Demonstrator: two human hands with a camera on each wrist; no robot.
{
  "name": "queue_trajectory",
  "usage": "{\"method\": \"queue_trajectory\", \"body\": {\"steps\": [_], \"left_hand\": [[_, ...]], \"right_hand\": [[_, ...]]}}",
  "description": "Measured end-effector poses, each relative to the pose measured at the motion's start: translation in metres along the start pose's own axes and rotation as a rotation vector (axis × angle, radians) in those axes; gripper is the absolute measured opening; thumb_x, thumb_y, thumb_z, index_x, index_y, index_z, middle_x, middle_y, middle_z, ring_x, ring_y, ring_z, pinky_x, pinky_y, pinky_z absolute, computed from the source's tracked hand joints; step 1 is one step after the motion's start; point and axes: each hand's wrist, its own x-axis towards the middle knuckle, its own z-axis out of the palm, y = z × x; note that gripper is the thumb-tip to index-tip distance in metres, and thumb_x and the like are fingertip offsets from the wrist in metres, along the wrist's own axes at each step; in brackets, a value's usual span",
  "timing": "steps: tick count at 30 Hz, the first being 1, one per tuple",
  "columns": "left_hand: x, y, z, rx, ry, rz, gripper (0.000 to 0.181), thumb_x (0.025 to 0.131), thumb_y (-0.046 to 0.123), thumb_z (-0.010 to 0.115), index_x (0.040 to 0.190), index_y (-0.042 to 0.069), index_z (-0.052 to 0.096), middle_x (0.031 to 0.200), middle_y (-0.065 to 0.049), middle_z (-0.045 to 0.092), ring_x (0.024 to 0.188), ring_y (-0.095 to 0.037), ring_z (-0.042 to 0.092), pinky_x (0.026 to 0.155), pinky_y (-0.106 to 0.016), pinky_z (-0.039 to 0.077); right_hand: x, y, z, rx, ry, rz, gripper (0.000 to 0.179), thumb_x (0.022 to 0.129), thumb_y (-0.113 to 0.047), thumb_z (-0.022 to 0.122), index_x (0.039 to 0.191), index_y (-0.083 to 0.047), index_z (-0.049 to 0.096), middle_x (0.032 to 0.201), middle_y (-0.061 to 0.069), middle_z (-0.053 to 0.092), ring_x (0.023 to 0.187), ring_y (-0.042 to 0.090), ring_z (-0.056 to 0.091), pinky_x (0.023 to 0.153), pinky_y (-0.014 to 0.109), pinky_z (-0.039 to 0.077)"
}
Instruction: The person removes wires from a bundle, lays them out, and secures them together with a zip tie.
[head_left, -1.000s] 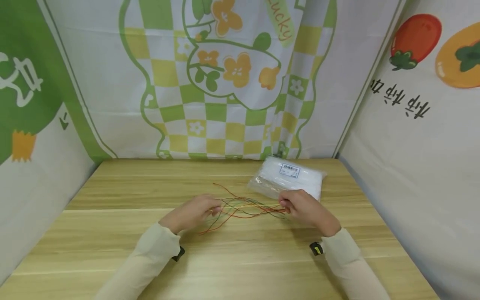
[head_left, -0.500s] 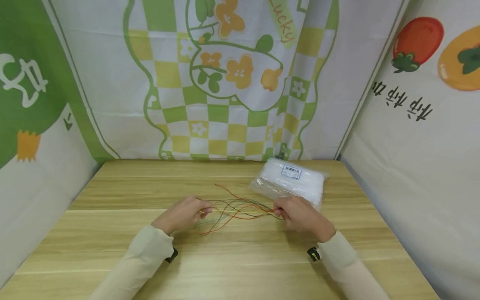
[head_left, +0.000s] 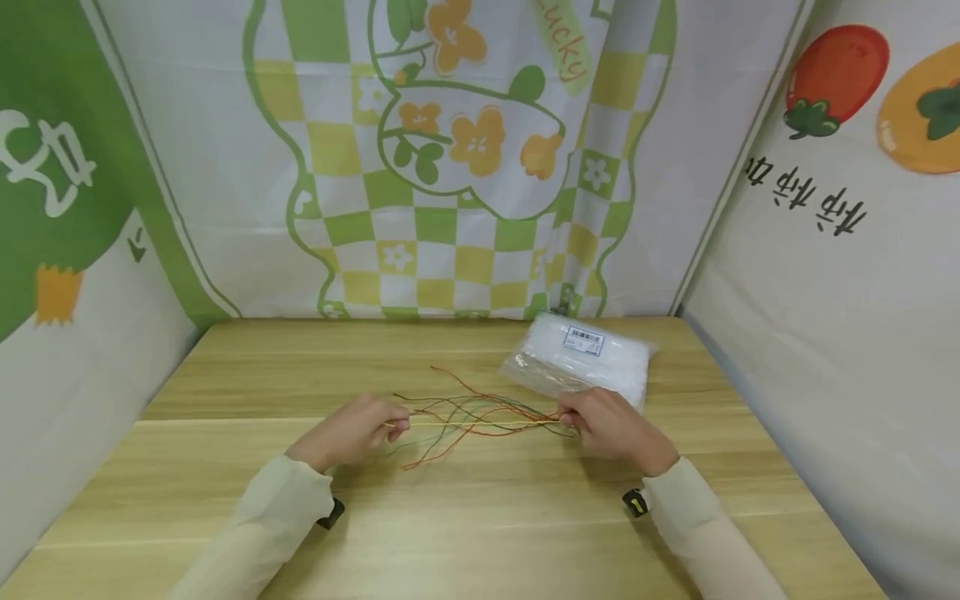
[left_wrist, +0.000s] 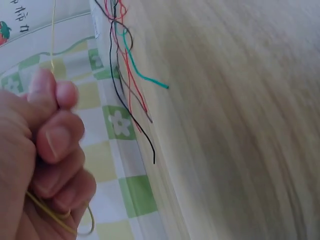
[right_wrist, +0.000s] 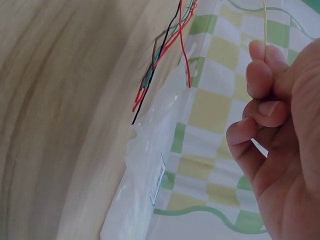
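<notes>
One thin yellow wire (head_left: pixel 480 424) runs nearly straight between the two hands, just above the table. My left hand (head_left: pixel 352 431) pinches its left end between thumb and forefinger. In the left wrist view, a yellow tail (left_wrist: pixel 91 220) loops out below the curled fingers. My right hand (head_left: pixel 611 421) pinches the wire's other end; in the right wrist view the yellow wire (right_wrist: pixel 265 22) rises from the fingertips. A loose bundle of red, black, brown and green wires lies between the hands, with a teal-green wire (left_wrist: pixel 150 80) and a black wire (left_wrist: pixel 111 65) curving in the left wrist view.
A clear plastic bag (head_left: pixel 540 367) with white contents and a barcode label lies at the back right, close behind the right hand. The wooden table (head_left: pixel 480 533) ends at a patterned curtain (head_left: pixel 435 250). Printed cloth hangs on both sides.
My left hand has moved left, drawing the yellow wire out straighter. The right hand shifted slightly left, then back right. The other wires lie nearly as before.
</notes>
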Motion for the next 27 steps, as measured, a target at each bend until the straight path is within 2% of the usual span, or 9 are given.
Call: {"method": "queue_trajectory", "body": {"steps": [4,7,9,12,15,18,21,24,27], "left_hand": [[0.001,0.000,0.002,0.096,0.006,-0.072,0.039,0.099,-0.006,0.064,0.069,0.015,0.051,0.064,0.010,0.038,0.060,0.001,0.032,0.059,-0.018,0.036],[-0.001,-0.002,0.004,0.119,0.001,-0.070,0.040,0.095,-0.009,0.065,0.067,0.016,0.051,0.064,0.011,0.039,0.060,0.001,0.033,0.059,-0.018,0.035],[-0.002,-0.003,0.004,0.057,-0.007,-0.045,0.040,0.092,-0.015,0.059,0.068,0.016,0.051,0.065,0.012,0.040,0.061,0.002,0.033,0.060,-0.018,0.033],[-0.003,-0.005,0.003,-0.070,-0.037,0.001,0.038,0.093,-0.017,0.053,0.070,0.014,0.050,0.067,0.013,0.040,0.062,0.003,0.030,0.062,-0.019,0.031],[-0.003,-0.006,0.002,-0.167,-0.098,0.000,0.036,0.104,-0.008,0.052,0.073,0.012,0.052,0.068,0.014,0.040,0.061,0.003,0.030,0.063,-0.020,0.032],[-0.004,-0.007,0.003,-0.221,-0.192,-0.074,0.036,0.111,0.010,0.052,0.075,0.009,0.054,0.066,0.013,0.041,0.058,0.003,0.034,0.062,-0.020,0.036],[-0.009,-0.010,0.001,-0.269,-0.256,-0.199,0.042,0.113,0.028,0.051,0.075,0.010,0.055,0.065,0.010,0.045,0.055,-0.001,0.040,0.060,-0.022,0.040],[-0.015,-0.015,-0.005,-0.288,-0.257,-0.302,0.044,0.112,0.037,0.053,0.075,0.012,0.054,0.066,0.007,0.048,0.053,-0.005,0.041,0.056,-0.025,0.040],[-0.018,-0.019,-0.011,-0.273,-0.226,-0.335,0.041,0.109,0.040,0.059,0.078,0.013,0.058,0.066,0.006,0.046,0.053,-0.006,0.039,0.054,-0.025,0.038]], "right_hand": [[0.001,-0.003,0.003,0.002,0.006,-0.035,0.026,0.096,0.001,0.069,0.080,-0.018,0.063,0.072,-0.010,0.060,0.069,0.001,0.051,0.067,0.024,0.049],[0.001,-0.004,0.002,0.029,0.000,-0.051,0.027,0.095,0.004,0.066,0.079,-0.017,0.062,0.071,-0.011,0.056,0.068,0.001,0.049,0.067,0.023,0.047],[0.001,-0.003,0.001,0.049,-0.001,-0.031,0.028,0.095,0.006,0.064,0.078,-0.016,0.061,0.070,-0.012,0.053,0.067,0.000,0.047,0.065,0.022,0.045],[0.001,0.002,-0.001,0.092,-0.025,0.008,0.027,0.097,0.005,0.063,0.078,-0.014,0.060,0.068,-0.012,0.048,0.065,0.000,0.045,0.064,0.021,0.043],[0.003,0.007,0.000,0.107,-0.066,0.035,0.024,0.100,-0.001,0.066,0.080,-0.013,0.063,0.068,-0.013,0.050,0.065,0.000,0.046,0.064,0.021,0.044],[0.005,0.009,0.003,0.083,-0.109,0.033,0.023,0.102,-0.005,0.067,0.081,-0.015,0.064,0.070,-0.013,0.053,0.066,-0.001,0.047,0.065,0.021,0.045],[0.007,0.009,0.004,0.075,-0.157,0.056,0.024,0.102,-0.008,0.067,0.081,-0.017,0.064,0.071,-0.013,0.054,0.066,0.000,0.046,0.065,0.022,0.045],[0.007,0.009,0.003,0.090,-0.197,0.105,0.024,0.103,-0.010,0.067,0.081,-0.019,0.064,0.070,-0.014,0.053,0.065,0.001,0.046,0.066,0.022,0.044],[0.006,0.011,0.001,0.099,-0.216,0.134,0.023,0.104,-0.012,0.066,0.082,-0.019,0.065,0.071,-0.013,0.055,0.067,0.001,0.049,0.067,0.024,0.046]]}}
